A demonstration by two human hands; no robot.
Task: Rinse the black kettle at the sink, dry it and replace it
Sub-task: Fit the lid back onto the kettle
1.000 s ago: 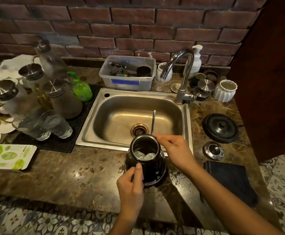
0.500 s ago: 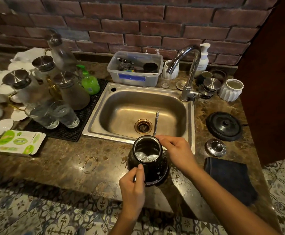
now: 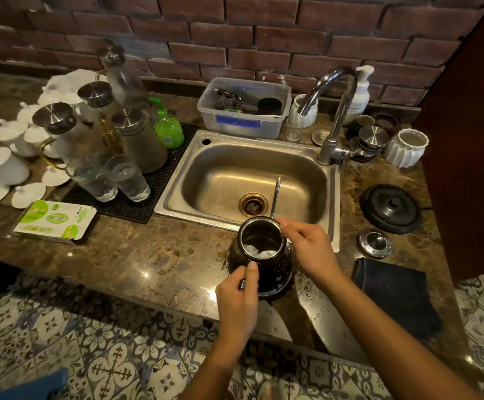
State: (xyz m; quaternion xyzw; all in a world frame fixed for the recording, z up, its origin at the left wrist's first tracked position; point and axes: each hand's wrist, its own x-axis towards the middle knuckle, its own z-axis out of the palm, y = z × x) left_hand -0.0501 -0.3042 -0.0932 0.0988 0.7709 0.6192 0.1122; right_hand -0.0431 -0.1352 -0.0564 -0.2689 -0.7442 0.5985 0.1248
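Black kettle [image 3: 261, 255] rigid, wet, likely slippery; left hand [image 3: 238, 295] grips handle, right hand [image 3: 307, 246] pinches rim; hold handle.

Kettle [image 3: 272, 269]: glossy black body, wet-speckled; bright metal rim and interior; thin polished metal spout.
Sink [image 3: 177, 194]: brushed stainless steel, dull sheen; brass-toned drain ring.
Tap [image 3: 337, 111], at 1 o'clock from the sink: mirror-polished chrome.
Counter [image 3: 119, 255]: brown mottled stone, polished, glossy with wet patches.
Wall [image 3: 235, 33]: rough matt red brick.
Tub [image 3: 243, 122], at 12 o'clock: translucent plastic.
Mat [image 3: 137, 209], at 9 o'clock: black, textured, matt.
Carafes [image 3: 142, 145]: clear glass, brushed metal caps.
Cups [image 3: 1, 166]: glossy white ceramic.
Cloth [image 3: 393, 295], at 4 o'clock: dark, soft, matt.
Base [image 3: 390, 209], at 3 o'clock: black plastic, semi-gloss.
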